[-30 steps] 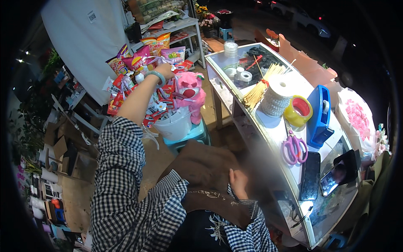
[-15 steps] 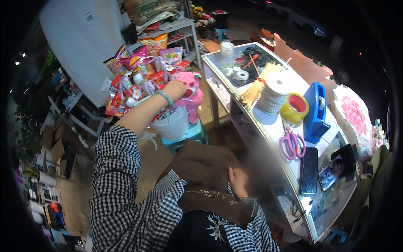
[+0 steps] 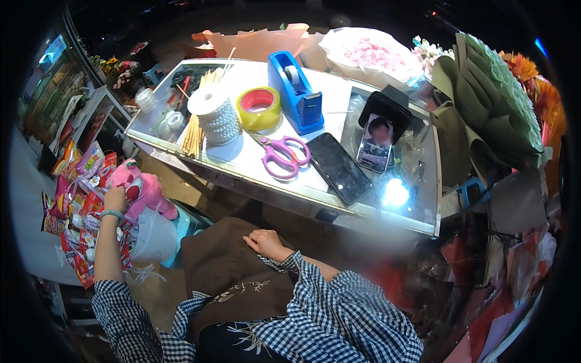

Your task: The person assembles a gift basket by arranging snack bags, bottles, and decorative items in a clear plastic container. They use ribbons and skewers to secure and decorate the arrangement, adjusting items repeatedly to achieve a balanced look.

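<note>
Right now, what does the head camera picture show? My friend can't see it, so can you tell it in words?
The person's left hand reaches out to a pink plush toy in a white bucket beside colourful snack packets, while the right hand rests on a brown apron. On the glass-topped table ahead lie pink scissors, a blue tape dispenser and a yellow tape roll.

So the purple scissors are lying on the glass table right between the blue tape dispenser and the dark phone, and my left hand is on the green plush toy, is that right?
Not quite: the plush toy under your left hand is pink, not green, as the head view shows. The rest holds: the purple scissors lie on the glass table, between the blue tape dispenser and the dark phone.
</note>
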Demonstrator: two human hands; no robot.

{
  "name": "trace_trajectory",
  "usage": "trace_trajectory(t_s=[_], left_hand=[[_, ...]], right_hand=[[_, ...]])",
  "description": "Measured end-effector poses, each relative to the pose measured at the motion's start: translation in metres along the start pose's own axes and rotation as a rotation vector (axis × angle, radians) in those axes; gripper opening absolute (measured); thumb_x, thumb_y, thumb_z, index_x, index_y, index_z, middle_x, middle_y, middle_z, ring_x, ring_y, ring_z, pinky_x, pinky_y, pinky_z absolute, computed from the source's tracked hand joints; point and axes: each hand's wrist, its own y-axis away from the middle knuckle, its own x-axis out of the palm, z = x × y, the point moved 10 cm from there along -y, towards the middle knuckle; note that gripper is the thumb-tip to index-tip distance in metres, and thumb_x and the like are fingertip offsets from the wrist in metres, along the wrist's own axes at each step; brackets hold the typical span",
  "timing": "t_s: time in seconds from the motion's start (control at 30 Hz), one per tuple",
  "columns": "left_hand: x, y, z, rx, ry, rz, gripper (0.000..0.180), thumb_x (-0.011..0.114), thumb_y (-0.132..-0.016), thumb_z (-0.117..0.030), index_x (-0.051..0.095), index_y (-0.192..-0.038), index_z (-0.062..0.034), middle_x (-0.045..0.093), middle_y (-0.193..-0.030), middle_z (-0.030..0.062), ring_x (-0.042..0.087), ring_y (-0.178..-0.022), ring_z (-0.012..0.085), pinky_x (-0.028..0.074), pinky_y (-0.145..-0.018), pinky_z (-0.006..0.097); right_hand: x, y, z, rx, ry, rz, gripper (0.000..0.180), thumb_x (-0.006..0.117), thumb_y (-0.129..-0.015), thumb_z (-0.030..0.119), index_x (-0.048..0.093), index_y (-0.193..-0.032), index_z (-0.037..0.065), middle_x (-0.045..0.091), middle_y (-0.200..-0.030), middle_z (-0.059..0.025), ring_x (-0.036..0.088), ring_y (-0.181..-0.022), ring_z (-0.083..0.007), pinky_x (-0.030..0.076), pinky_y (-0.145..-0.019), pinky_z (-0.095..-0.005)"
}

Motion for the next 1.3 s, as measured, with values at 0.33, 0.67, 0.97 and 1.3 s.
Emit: trace_trajectory(t_s=[0.33,0.67,0.97,1.3], left_hand=[[-0.013,0.004,-0.001,-0.088,0.038,-0.021,0.02,0.07,-0.074,-0.018,0.066,-0.085,-0.0026,0.066,-0.09,0.0194,0.066,-0.083,0.0345,0.053,-0.073,0.043],[-0.022,0.009,-0.016,-0.029,0.053,-0.092,0.016,0.068,-0.074,-0.014,0.066,-0.084,-0.0017,0.065,-0.089,0.0201,0.065,-0.081,0.0361,0.053,-0.071,0.044],[-0.071,0.044,-0.078,0.01,0.164,-0.29,0.011,0.053,-0.079,-0.007,0.064,-0.078,-0.0044,0.065,-0.08,0.019,0.066,-0.076,0.0318,0.053,-0.063,0.041],[0.033,0.193,-0.251,0.484,0.424,-0.044,0.019,0.06,-0.076,-0.023,0.059,-0.079,-0.0043,0.062,-0.077,0.0111,0.064,-0.075,0.0286,0.053,-0.065,0.039]], right_hand=[[-0.004,0.002,-0.003,0.022,0.006,0.002,0.031,0.062,-0.084,0.023,0.06,-0.06,0.004,0.058,-0.06,-0.0086,0.059,-0.057,-0.0266,0.048,-0.052,-0.0383],[0.004,-0.002,-0.001,0.017,0.005,0.031,0.032,0.061,-0.084,0.024,0.06,-0.06,0.004,0.059,-0.061,-0.0093,0.059,-0.059,-0.027,0.048,-0.053,-0.0386],[-0.002,-0.001,-0.001,0.038,-0.001,0.0,0.028,0.064,-0.082,0.023,0.06,-0.061,0.005,0.06,-0.063,-0.0103,0.059,-0.059,-0.0286,0.047,-0.053,-0.0389],[0.009,-0.003,0.007,-0.071,0.022,0.022,0.036,0.066,-0.083,0.016,0.045,-0.055,0.004,0.046,-0.056,-0.0122,0.05,-0.05,-0.0309,0.037,-0.046,-0.0393]])
